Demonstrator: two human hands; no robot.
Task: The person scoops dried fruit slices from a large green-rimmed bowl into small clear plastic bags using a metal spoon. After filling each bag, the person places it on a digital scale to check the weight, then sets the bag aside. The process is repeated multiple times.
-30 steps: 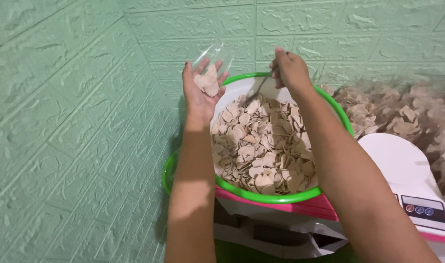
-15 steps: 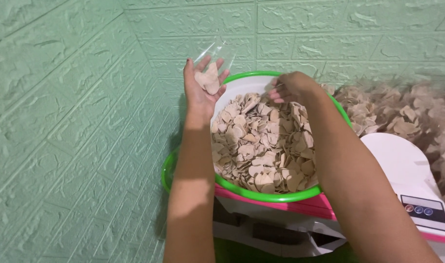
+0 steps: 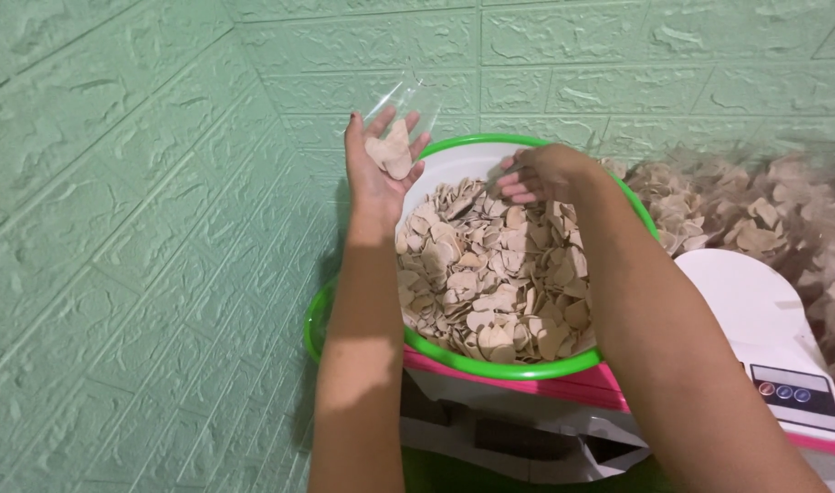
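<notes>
We are at the filling step: the left hand [image 3: 378, 169] closes its grip on a clear bag [image 3: 401, 110] with a few chips inside; just right and below, the right hand [image 3: 538, 173] pinches chips [image 3: 490, 274] in the bowl [image 3: 490, 365]. Next, we judge, comes lifting them across to the bag mouth. A scale [image 3: 764, 329] lies further right.

The bowl [image 3: 490, 367] is smooth, glossy plastic, white inside with a green rim. The chips [image 3: 499, 274] look dry, matt and pale tan. The bag [image 3: 408, 96] is thin, clear, shiny plastic film. The scale [image 3: 764, 329] is smooth white plastic. The wall [image 3: 116, 228] has a matt, embossed, brick-patterned green surface.
</notes>
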